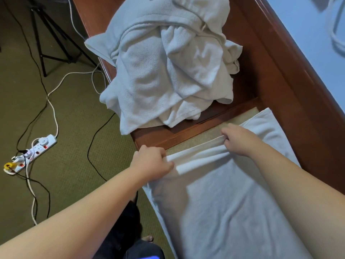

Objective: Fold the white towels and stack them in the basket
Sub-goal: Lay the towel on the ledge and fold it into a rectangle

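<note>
Folding step, first fold: left hand [152, 160] and right hand [240, 140] are each pinching the far edge of the white towel [224, 202], fingers clenched on cloth, towel lying flat on the table [291, 101]. Unfolded pile [168, 62] waiting beyond. Next: probably bringing that edge over evenly. No basket in view.

— What does your towel look like?

— My white towel [224, 199] is soft and a bit wrinkly. It lies spread out flat in front of me, and its far edge is bunched up into a little fold.

— And the others?

— The other white towels [168, 68] sit past it in one big crumpled pile, with some hanging over the edge.
</note>
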